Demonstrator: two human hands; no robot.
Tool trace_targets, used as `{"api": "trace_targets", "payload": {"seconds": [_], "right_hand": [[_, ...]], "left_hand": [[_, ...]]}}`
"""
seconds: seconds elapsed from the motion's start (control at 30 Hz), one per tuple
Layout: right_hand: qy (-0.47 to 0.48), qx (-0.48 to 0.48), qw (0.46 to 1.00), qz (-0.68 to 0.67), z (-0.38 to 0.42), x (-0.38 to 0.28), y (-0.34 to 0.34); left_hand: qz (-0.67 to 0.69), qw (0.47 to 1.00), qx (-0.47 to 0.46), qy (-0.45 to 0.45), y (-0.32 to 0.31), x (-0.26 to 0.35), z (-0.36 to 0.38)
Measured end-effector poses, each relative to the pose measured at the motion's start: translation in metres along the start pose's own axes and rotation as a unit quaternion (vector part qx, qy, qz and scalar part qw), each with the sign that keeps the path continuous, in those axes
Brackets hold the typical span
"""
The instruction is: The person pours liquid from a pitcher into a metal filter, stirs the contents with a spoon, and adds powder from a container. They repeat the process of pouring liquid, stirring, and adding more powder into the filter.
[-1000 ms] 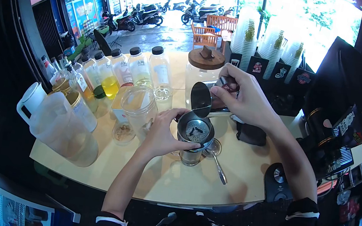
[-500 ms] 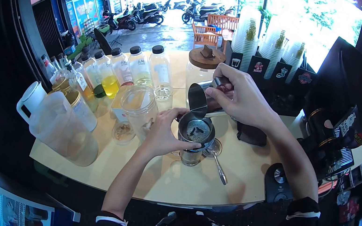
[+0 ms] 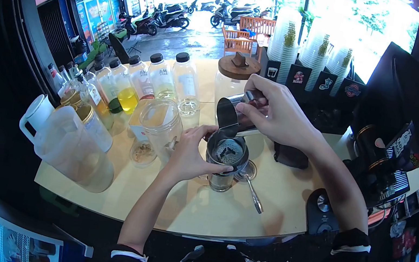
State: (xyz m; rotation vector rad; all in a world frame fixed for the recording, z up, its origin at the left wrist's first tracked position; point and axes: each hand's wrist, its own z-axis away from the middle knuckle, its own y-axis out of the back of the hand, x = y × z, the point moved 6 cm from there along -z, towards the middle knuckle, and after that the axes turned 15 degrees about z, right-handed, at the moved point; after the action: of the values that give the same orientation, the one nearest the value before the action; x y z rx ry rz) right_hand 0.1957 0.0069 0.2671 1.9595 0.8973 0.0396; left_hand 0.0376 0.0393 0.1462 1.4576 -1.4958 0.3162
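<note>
My left hand (image 3: 195,156) is wrapped round the rim of a dark round strainer (image 3: 227,152), which sits on a clear glass (image 3: 220,182). Foamy liquid with dark pieces shows inside the strainer. In my right hand (image 3: 274,112) is a metal pitcher (image 3: 228,114), held by its handle and tilted, its spout low over the strainer's far edge. Any stream from the spout is too small to tell. A metal-handled tool (image 3: 254,194) lies just right of the glass.
An open clear jar (image 3: 159,123) stands left of my left hand, near a large plastic jug (image 3: 71,148). Capped bottles (image 3: 159,79) line the left back. Behind the pitcher is a wood-lidded jar (image 3: 238,68). A black scale-like device (image 3: 323,210) is at the right.
The pitcher in my right hand has tipped slightly further and its spout sits a little lower. My left hand has stayed on the strainer.
</note>
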Motion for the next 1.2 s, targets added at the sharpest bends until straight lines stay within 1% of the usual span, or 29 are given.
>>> {"api": "trace_targets", "payload": {"seconds": [0.13,0.23,0.3,0.33,0.4,0.43,0.5,0.63,0.7,0.8,0.93,1.2], "right_hand": [[-0.014,0.003,1.000,-0.013,0.000,0.004,0.000],[-0.002,0.027,1.000,0.015,0.001,0.005,0.005],[-0.022,0.022,1.000,-0.002,0.002,0.009,0.004],[-0.022,0.022,1.000,-0.002,0.002,0.009,0.004],[-0.031,0.027,0.999,-0.016,0.003,0.011,0.005],[-0.031,0.027,0.999,-0.016,0.004,0.011,0.006],[-0.030,0.020,0.999,0.019,0.004,0.012,0.007],[-0.042,0.020,0.999,-0.009,0.008,0.017,0.008],[-0.052,0.014,0.998,-0.008,0.010,0.016,0.010],[-0.052,0.015,0.999,0.000,0.012,0.014,0.013],[-0.061,0.013,0.998,-0.013,0.013,0.015,0.014],[-0.055,0.021,0.998,-0.019,0.013,0.020,0.011]], "left_hand": [[-0.003,1.000,0.004,-0.001,0.002,0.005,0.000],[-0.001,1.000,-0.004,-0.001,0.003,0.007,-0.001],[-0.023,0.999,-0.005,-0.034,0.004,0.009,-0.002],[-0.023,0.999,-0.005,-0.034,0.005,0.010,-0.002],[-0.029,0.999,-0.025,-0.002,0.005,0.012,-0.003],[-0.029,0.999,-0.025,-0.002,0.005,0.015,-0.003],[-0.087,0.996,-0.021,-0.024,0.007,0.023,-0.002],[-0.106,0.994,-0.015,-0.021,0.008,0.027,-0.001],[-0.128,0.991,-0.006,-0.038,0.008,0.031,0.000],[-0.118,0.993,-0.010,-0.012,0.008,0.031,0.000],[-0.124,0.992,-0.007,-0.034,0.007,0.033,-0.001],[-0.115,0.993,-0.022,-0.011,0.005,0.034,-0.002]]}}
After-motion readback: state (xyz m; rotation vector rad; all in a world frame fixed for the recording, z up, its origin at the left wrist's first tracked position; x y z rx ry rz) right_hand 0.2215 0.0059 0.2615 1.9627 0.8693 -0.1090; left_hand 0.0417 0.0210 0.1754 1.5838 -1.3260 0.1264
